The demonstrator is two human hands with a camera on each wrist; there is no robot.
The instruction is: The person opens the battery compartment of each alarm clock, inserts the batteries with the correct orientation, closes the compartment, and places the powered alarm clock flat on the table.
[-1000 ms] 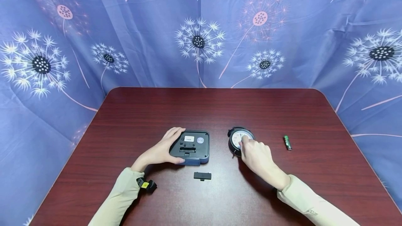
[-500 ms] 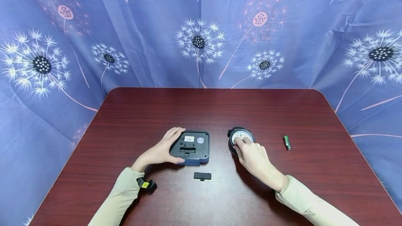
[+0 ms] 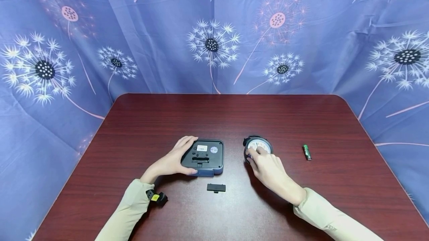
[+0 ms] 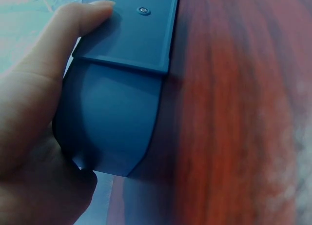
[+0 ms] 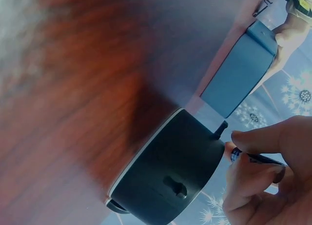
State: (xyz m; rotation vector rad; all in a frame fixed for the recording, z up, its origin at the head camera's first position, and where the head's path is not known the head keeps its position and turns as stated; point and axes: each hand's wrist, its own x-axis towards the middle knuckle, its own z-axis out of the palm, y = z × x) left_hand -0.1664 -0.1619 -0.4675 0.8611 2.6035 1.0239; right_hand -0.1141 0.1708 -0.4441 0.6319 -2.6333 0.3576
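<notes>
My left hand (image 3: 169, 161) grips the left side of a blue desk clock (image 3: 216, 161), thumb on its near edge and fingers on the far edge. The clock lies face down, its black back up with an uncovered battery compartment (image 3: 200, 159) that looks dark inside. A black battery cover (image 3: 216, 187) lies on the table just in front. My right hand (image 3: 269, 166) is over a round black alarm clock (image 3: 256, 145) lying face up. Between thumb and fingers it pinches a small dark cylinder with blue print, seemingly a battery (image 5: 263, 159), mostly hidden by the fingers.
A green battery (image 3: 306, 152) lies on the dark red wooden table (image 3: 201, 118), right of the round clock. Blue dandelion-print cloth (image 3: 161, 28) hangs behind the table and along both sides. The round clock's short legs (image 5: 222, 130) stick out from its casing.
My right hand has shifted left across the round clock's face with the small battery, uncovering more of the dial. The left hand and the desk clock stay where they were.
</notes>
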